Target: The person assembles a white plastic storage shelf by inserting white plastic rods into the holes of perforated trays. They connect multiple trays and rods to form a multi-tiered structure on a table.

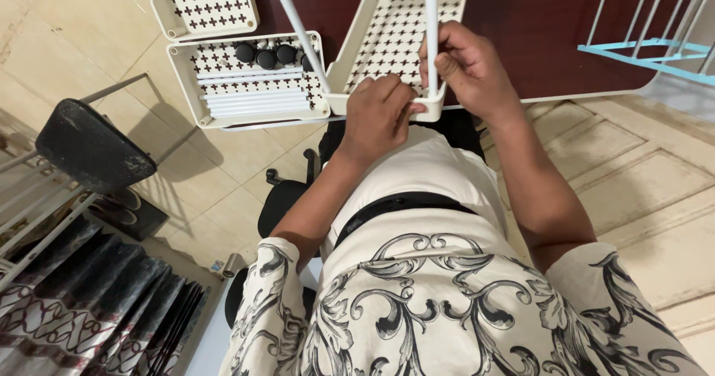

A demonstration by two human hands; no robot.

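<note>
Right hand (465, 63) grips one white pole (431, 26) at the tray (395, 41) corner, 12 o'clock, left hand (376, 112) clamps that corner; two more trays (212, 4) at 10 o'clock, four black knobs (266, 54).

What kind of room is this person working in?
Most likely a room at home, not a workshop: tiled floor, a dark wooden table and a black office chair. On the table both hands, left hand and right hand, hold a white plastic shelf tray and its pole.
</note>
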